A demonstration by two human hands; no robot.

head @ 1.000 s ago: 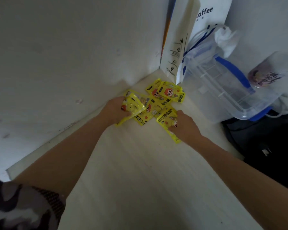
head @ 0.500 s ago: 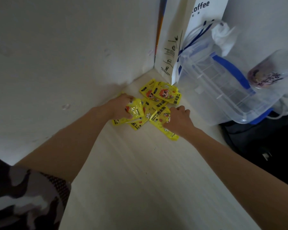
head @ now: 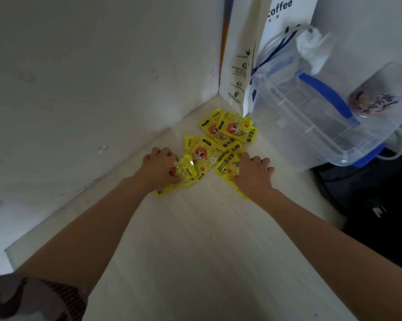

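My left hand [head: 159, 169] grips a crumpled yellow plastic snack packet [head: 183, 173], and my right hand [head: 253, 174] curls onto another yellow packet [head: 226, 169]. More yellow packets [head: 230, 129] lie loose on the pale wooden desk [head: 195, 239], outside the tilted clear plastic box with blue handle [head: 311, 126].

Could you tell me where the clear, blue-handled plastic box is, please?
The clear plastic box is at upper right in the head view, just right of the white coffee bag and beyond the yellow snack packets.
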